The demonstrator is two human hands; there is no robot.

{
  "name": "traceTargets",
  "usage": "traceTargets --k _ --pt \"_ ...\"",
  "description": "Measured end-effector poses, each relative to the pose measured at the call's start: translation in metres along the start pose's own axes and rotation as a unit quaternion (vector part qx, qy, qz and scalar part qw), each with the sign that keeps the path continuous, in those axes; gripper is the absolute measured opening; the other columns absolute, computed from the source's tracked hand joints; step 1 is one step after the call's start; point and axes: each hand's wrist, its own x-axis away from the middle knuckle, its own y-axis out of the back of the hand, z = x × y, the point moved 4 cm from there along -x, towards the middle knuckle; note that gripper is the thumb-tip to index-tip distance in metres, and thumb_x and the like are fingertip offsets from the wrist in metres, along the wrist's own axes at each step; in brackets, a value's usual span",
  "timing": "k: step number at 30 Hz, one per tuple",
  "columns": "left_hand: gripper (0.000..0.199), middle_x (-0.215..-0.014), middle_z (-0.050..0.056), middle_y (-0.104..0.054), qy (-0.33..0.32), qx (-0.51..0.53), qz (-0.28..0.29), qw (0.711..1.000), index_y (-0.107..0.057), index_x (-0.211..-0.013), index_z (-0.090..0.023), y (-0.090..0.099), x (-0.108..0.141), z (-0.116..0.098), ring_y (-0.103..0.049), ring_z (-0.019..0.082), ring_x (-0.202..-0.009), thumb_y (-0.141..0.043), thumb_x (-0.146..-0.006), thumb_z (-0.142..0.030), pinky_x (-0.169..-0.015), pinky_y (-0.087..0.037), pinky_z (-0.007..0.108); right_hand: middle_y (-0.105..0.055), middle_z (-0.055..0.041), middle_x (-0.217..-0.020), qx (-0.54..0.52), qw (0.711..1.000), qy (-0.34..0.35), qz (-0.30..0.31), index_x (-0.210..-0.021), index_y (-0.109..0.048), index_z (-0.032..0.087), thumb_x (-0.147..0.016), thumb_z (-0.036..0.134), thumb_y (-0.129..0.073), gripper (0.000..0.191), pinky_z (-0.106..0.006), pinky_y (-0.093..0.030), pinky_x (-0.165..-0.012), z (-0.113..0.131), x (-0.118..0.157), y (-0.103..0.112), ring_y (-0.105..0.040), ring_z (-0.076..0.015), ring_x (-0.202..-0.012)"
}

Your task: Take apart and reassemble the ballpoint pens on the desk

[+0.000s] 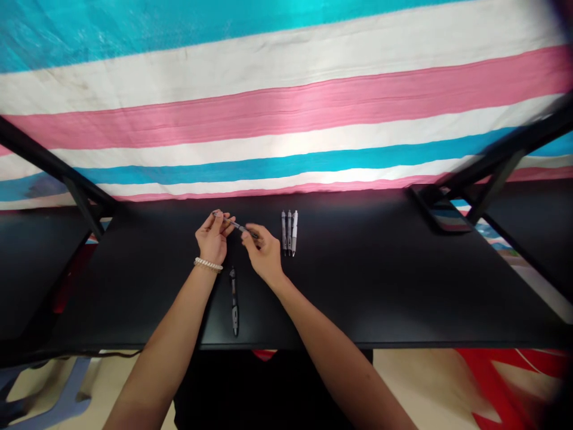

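Note:
A slim dark pen [237, 226] is held slantwise between both hands over the black table [358, 269]. My left hand [214, 236], with a pale beaded bracelet at the wrist, pinches its upper left end between thumb and fingers. The lower right end sits in the closed fingers of my right hand [264, 249]. Below the hands another dark pen with a grey grip [234, 304] lies alone, roughly upright in view. Just right of my right hand, two dark pens [286, 233] and a white pen [294, 233] lie side by side.
A black phone-like slab [441, 209] lies at the table's right back, beside a black metal frame [496, 173]. Another frame leg [83, 203] stands at the left. A striped blue, white and pink sheet [286, 113] hangs behind the table.

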Motion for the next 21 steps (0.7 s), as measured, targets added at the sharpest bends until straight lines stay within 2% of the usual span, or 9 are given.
traceTargets --k 3,5,7,9,12,14,16,18,21 --pt "0.033 -0.08 0.004 -0.073 0.001 -0.001 0.002 1.0 -0.068 -0.086 -0.016 -0.001 0.001 0.0 -0.073 0.016 -0.073 -0.087 -0.064 -0.031 -0.068 -0.056 0.026 -0.065 -0.0077 -0.115 0.013 1.0 0.021 0.003 -0.084 -0.073 0.023 -0.087 0.024 -0.057 0.016 -0.037 -0.055 -0.089 0.003 -0.001 0.001 -0.065 -0.0204 -0.102" --pt "0.033 -0.081 0.004 -0.074 0.001 0.002 0.001 1.0 -0.068 -0.087 -0.017 -0.001 0.001 0.0 -0.073 0.016 -0.074 -0.087 -0.064 -0.03 -0.07 -0.056 0.026 -0.062 -0.0082 -0.123 0.012 1.0 0.024 0.004 -0.093 -0.073 0.024 -0.083 0.025 -0.063 0.015 -0.036 -0.055 -0.088 0.003 -0.001 0.001 -0.063 -0.0212 -0.105" --pt "0.033 -0.081 0.004 -0.074 0.0 0.004 0.0 1.0 -0.068 -0.087 -0.017 -0.001 0.001 -0.001 -0.073 0.016 -0.074 -0.088 -0.063 -0.03 -0.071 -0.057 0.027 -0.066 -0.0081 -0.109 -0.008 1.0 -0.018 0.003 -0.107 -0.071 0.023 -0.086 0.028 -0.061 0.024 -0.035 -0.058 -0.079 0.0 -0.001 0.0 -0.067 -0.0191 -0.091" --pt "0.034 -0.081 0.004 -0.074 0.001 0.005 -0.002 1.0 -0.068 -0.086 -0.016 -0.001 0.001 -0.001 -0.073 0.016 -0.073 -0.088 -0.063 -0.03 -0.07 -0.056 0.026 -0.067 -0.0071 -0.103 -0.009 1.0 -0.025 -0.002 -0.099 -0.073 0.023 -0.089 0.026 -0.057 0.019 -0.036 -0.057 -0.08 -0.003 -0.001 0.0 -0.067 -0.0187 -0.088" --pt "0.036 -0.081 0.004 -0.074 -0.001 0.007 -0.003 1.0 -0.068 -0.086 -0.016 -0.001 0.001 -0.001 -0.073 0.017 -0.074 -0.088 -0.061 -0.031 -0.07 -0.056 0.027 -0.061 -0.0087 -0.122 0.002 1.0 0.009 -0.029 -0.098 -0.074 0.025 -0.081 0.024 -0.068 0.019 -0.039 -0.055 -0.089 -0.003 -0.002 0.002 -0.064 -0.021 -0.103" --pt "0.036 -0.082 0.004 -0.074 -0.002 0.008 0.003 1.0 -0.068 -0.087 -0.015 -0.002 0.001 0.0 -0.073 0.017 -0.074 -0.088 -0.062 -0.031 -0.072 -0.056 0.028 -0.065 -0.0094 -0.112 -0.027 0.999 -0.02 -0.027 -0.112 -0.07 0.023 -0.083 0.031 -0.067 0.03 -0.036 -0.058 -0.077 -0.007 -0.002 0.001 -0.067 -0.019 -0.088" --pt "0.036 -0.082 0.005 -0.074 -0.003 0.01 0.007 1.0 -0.068 -0.088 -0.015 -0.002 0.001 0.0 -0.073 0.017 -0.074 -0.088 -0.062 -0.031 -0.073 -0.056 0.029 -0.07 -0.0064 -0.091 -0.04 0.999 -0.031 -0.019 -0.111 -0.07 0.02 -0.09 0.034 -0.059 0.028 -0.032 -0.058 -0.066 -0.008 -0.002 0.0 -0.066 -0.0165 -0.072" --pt "0.033 -0.082 0.005 -0.074 -0.006 0.018 -0.003 1.0 -0.068 -0.088 -0.014 0.0 -0.001 -0.001 -0.073 0.017 -0.074 -0.087 -0.065 -0.029 -0.073 -0.056 0.029 -0.07 -0.0055 -0.086 -0.012 0.999 0.016 -0.035 -0.099 -0.073 0.021 -0.092 0.028 -0.055 0.021 -0.033 -0.057 -0.07 -0.003 -0.002 0.003 -0.067 -0.0171 -0.075" --pt "0.022 -0.082 0.005 -0.074 -0.016 0.043 -0.054 0.998 -0.067 -0.086 -0.014 0.007 -0.008 -0.005 -0.073 0.017 -0.076 -0.082 -0.072 -0.023 -0.076 -0.057 0.029 -0.071 -0.0064 -0.094 0.035 0.993 0.079 -0.082 -0.093 -0.073 0.022 -0.09 0.022 -0.056 0.017 -0.034 -0.056 -0.079 0.006 -0.001 0.011 -0.067 -0.019 -0.088"
